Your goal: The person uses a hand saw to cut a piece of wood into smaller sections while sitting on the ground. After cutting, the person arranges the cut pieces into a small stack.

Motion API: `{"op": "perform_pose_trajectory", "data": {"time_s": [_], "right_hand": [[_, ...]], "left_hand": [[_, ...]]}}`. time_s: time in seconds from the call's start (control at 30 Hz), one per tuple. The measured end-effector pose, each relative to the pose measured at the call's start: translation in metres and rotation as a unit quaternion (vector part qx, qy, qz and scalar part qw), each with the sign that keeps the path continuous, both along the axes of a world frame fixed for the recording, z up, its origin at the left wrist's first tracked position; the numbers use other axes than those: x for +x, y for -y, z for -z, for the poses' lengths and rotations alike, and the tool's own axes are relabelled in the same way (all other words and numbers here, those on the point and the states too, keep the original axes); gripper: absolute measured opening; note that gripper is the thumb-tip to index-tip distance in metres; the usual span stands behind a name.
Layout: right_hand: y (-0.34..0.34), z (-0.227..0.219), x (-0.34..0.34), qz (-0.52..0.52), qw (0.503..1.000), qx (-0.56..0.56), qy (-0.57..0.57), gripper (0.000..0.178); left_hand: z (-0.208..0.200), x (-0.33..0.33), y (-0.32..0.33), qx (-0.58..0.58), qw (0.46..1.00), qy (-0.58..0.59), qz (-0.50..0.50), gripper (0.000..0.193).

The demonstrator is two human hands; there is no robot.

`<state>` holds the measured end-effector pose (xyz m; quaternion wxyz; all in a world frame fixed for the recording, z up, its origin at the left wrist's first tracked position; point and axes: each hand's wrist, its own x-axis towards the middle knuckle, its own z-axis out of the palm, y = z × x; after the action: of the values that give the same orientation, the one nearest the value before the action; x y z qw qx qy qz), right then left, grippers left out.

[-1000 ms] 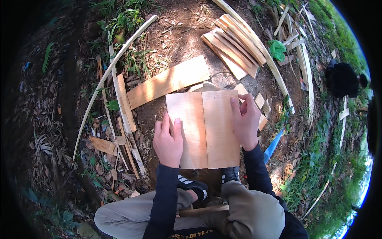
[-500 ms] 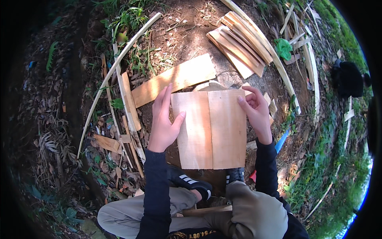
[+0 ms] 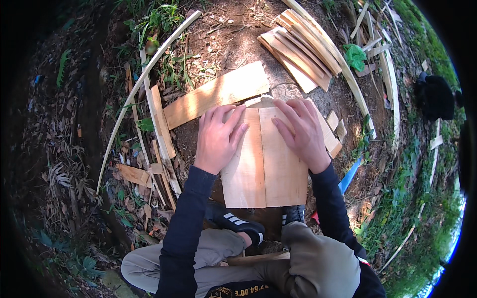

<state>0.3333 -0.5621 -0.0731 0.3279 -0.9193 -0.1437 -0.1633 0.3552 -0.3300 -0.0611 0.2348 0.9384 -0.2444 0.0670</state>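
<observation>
Two pale wooden boards lie edge to edge in front of me, with a thin seam running between them. My left hand point(image 3: 218, 136) grips the left board point(image 3: 243, 176) at its far corner, thumb on top and fingers curled toward the far edge. On the other side, my right hand point(image 3: 304, 131) holds the right board point(image 3: 285, 179) the same way, its thumb lying near the seam. The fingertips of both hands are partly hidden at the far edge. Beyond the boards, a piece of wood point(image 3: 267, 102) shows only in part.
A long plank point(image 3: 218, 94) lies on the soil beyond my left hand. Stacked boards point(image 3: 303, 52) sit at the far right beside a long curved-looking strip point(image 3: 348, 82). More strips point(image 3: 161, 124) lie at left. A green plastic bag point(image 3: 355, 57) and a blue object point(image 3: 350, 176) are at right.
Both hands have moved inward along the boards, from the outer sides to the far edge. Fingers that were raised on my left hand now curl over. The boards have hardly shifted.
</observation>
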Motion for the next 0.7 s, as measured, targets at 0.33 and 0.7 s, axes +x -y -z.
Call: {"op": "perform_pose_trajectory", "data": {"time_s": [0.33, 0.7], "right_hand": [[-0.002, 0.01, 0.002, 0.005, 1.0, 0.025, 0.001, 0.032], [-0.001, 0.01, 0.003, -0.003, 0.999, 0.041, 0.01, 0.029]], "left_hand": [[-0.001, -0.001, -0.002, -0.011, 1.0, -0.016, 0.006, 0.039], [-0.001, -0.005, 0.001, -0.013, 1.0, -0.013, -0.005, 0.04]]}}
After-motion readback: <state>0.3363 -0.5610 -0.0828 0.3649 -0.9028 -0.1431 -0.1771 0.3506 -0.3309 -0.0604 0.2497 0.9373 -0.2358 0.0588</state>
